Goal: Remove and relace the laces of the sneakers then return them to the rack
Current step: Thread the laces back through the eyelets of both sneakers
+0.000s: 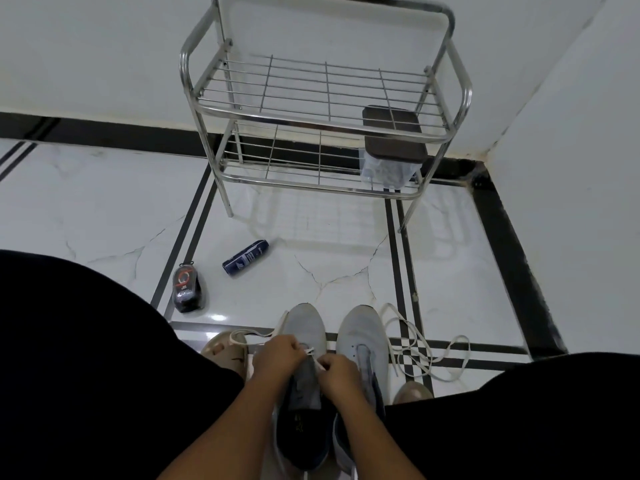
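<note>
Both forearms are reaching in from the bottom edge; I am pinching the white lace with my left hand and right hand over the left sneaker, low centre. Beside it the right sneaker is sitting unlaced, its loose lace sprawling rightward. Upper centre, the metal rack is standing.

Home entryway or hallway corner. A steel shoe rack stands at 12 o'clock against white walls; marble-look floor tiles carry black border strips; a spray can lies on the floor at 11 o'clock.
</note>
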{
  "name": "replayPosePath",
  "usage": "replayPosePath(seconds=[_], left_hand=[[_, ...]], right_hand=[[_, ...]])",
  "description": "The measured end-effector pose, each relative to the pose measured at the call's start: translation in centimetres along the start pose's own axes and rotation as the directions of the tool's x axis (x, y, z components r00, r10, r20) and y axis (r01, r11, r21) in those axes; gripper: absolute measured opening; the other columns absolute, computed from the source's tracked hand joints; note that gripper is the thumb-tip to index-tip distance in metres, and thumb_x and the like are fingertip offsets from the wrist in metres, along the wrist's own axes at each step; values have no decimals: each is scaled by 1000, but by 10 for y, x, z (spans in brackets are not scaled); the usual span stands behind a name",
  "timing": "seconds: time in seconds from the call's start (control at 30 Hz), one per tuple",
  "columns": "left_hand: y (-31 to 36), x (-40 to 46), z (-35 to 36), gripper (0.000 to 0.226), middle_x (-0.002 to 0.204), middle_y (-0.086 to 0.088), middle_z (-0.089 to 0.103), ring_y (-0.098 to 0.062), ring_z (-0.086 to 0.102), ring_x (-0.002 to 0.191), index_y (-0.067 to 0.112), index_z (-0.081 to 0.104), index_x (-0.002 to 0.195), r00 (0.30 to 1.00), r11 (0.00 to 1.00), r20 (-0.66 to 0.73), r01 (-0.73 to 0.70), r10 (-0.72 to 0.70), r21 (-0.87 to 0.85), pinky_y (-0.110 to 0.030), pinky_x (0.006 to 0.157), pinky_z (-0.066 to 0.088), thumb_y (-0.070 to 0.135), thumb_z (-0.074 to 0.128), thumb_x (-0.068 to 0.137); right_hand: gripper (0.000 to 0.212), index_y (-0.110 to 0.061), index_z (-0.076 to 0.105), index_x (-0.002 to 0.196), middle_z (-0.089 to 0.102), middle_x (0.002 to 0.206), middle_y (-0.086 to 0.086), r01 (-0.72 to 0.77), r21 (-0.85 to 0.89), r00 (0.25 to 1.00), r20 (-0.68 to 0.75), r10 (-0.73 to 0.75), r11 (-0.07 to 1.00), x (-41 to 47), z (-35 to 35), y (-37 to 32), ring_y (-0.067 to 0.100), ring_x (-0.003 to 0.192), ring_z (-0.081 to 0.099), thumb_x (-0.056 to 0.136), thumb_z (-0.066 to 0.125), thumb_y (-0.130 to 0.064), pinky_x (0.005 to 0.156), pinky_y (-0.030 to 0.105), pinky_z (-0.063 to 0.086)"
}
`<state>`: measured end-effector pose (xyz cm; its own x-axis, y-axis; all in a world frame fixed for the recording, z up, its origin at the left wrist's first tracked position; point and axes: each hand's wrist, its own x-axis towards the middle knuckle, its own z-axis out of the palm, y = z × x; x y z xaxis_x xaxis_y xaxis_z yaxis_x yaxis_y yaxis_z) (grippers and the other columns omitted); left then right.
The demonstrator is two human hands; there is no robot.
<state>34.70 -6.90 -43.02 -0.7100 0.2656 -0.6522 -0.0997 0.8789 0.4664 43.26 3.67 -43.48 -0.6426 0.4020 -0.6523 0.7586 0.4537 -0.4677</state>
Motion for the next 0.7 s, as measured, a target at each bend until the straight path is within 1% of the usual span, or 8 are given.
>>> replayPosePath(seconds=[0.07, 0.17, 0.23, 0.33, 0.43, 0.53, 0.63, 0.7], left_hand=[[-8, 1, 7, 23, 97, -1, 66, -23, 62, 96, 26, 53, 61, 1000, 1000, -12, 24, -24, -4, -34, 87, 50, 28, 55, 83], [-13, 4, 15, 23, 89, -1, 66, -24, 63, 92, 24, 53, 57, 999, 997, -11, 46, -47, -65, -37, 87, 51, 26, 55, 80], [-14, 6, 18, 23, 85, 0, 65, -24, 63, 90, 23, 54, 58, 998, 993, -8, 61, -62, -99, -37, 87, 50, 26, 55, 81], [-18, 10, 22, 20, 83, -1, 67, -24, 64, 87, 23, 55, 59, 998, 985, -7, 68, -70, -159, -37, 84, 51, 28, 56, 79], [-24, 16, 25, 17, 83, -3, 68, -25, 64, 86, 24, 57, 57, 998, 982, 13, 70, -68, -176, -38, 83, 52, 34, 53, 70], [-29, 21, 29, 17, 83, -4, 68, -26, 65, 85, 27, 59, 55, 998, 982, 29, 57, -53, -180, -40, 83, 52, 38, 50, 64], [-32, 25, 31, 14, 84, -3, 69, -27, 65, 87, 33, 59, 55, 998, 981, 47, 52, -44, -188, -39, 83, 52, 42, 52, 62], [-33, 23, 31, 12, 79, 0, 69, -26, 65, 85, 37, 61, 54, 998, 977, 51, 49, -39, -209, -38, 82, 52, 42, 53, 60]], right_hand=[[25, -16, 75, 93, 73, 96, 6, -15, 68, 1000, 8, 15, 998, 5, -1, 3, 23, 91, 66, 88, 61, -36, 72, 27, 49], [21, -16, 77, 91, 75, 92, 6, -53, 132, 998, 28, 50, 990, 12, 0, 6, 23, 89, 68, 83, 66, -32, 78, 31, 54], [18, -17, 76, 90, 75, 91, 5, -72, 150, 997, 21, 70, 986, 16, 2, 8, 23, 88, 68, 83, 65, -30, 79, 33, 55], [17, -18, 76, 91, 75, 92, 4, -81, 151, 997, 28, 77, 985, 18, 2, 9, 23, 88, 67, 86, 62, -24, 78, 31, 54], [18, -21, 76, 97, 74, 98, 3, -86, 143, 996, 32, 82, 986, 19, 0, 9, 22, 92, 66, 88, 60, -23, 77, 27, 52], [20, -21, 75, 99, 73, 99, 4, -79, 119, 997, 23, 77, 990, 19, 0, 10, 22, 92, 65, 90, 58, -24, 69, 23, 44], [21, -21, 75, 102, 73, 101, 3, -71, 100, 997, 19, 69, 992, 18, -3, 9, 17, 85, 59, 91, 57, -24, 57, 21, 38], [22, -22, 74, 104, 73, 103, 4, -67, 105, 998, 23, 65, 992, 18, -4, 10, 17, 85, 59, 91, 57, -24, 59, 21, 38]])
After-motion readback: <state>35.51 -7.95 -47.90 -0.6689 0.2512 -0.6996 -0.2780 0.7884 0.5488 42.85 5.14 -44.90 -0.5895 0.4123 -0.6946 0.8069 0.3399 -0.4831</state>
